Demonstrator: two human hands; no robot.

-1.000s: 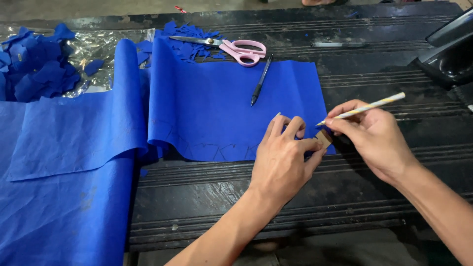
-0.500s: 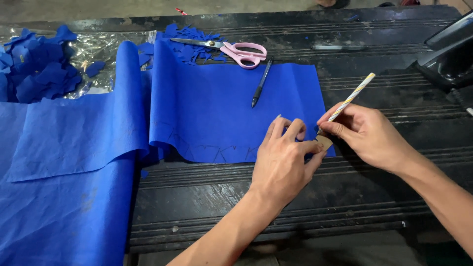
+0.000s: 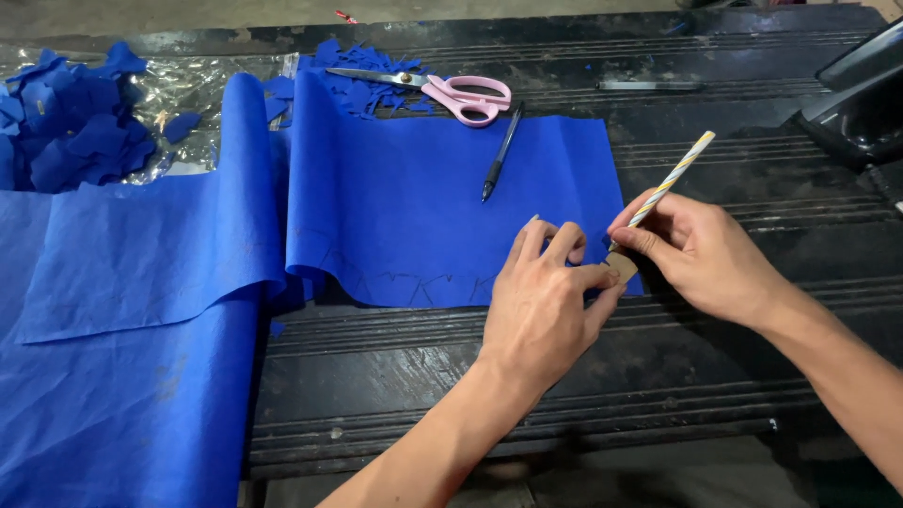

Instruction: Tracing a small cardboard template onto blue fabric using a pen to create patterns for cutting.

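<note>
A long sheet of blue fabric (image 3: pixel 423 207) lies across a dark ridged table, with faint drawn shapes along its near edge. My left hand (image 3: pixel 546 301) presses a small tan cardboard template (image 3: pixel 622 266) onto the fabric's near right corner. My right hand (image 3: pixel 701 254) grips a striped white pencil (image 3: pixel 673 179), its tip down at the template's edge. The pencil's top leans up and to the right.
Pink-handled scissors (image 3: pixel 451 94) and a black pen (image 3: pixel 500 152) lie at the fabric's far edge. Blue fabric scraps (image 3: pixel 66 122) are piled on clear plastic at far left. A dark machine (image 3: pixel 861 94) stands at far right. Another pen (image 3: pixel 649 86) lies beyond.
The pencil has swung from nearly flat to steeply tilted, its tip drawn in against the template. My left hand has stayed pressed on the template.
</note>
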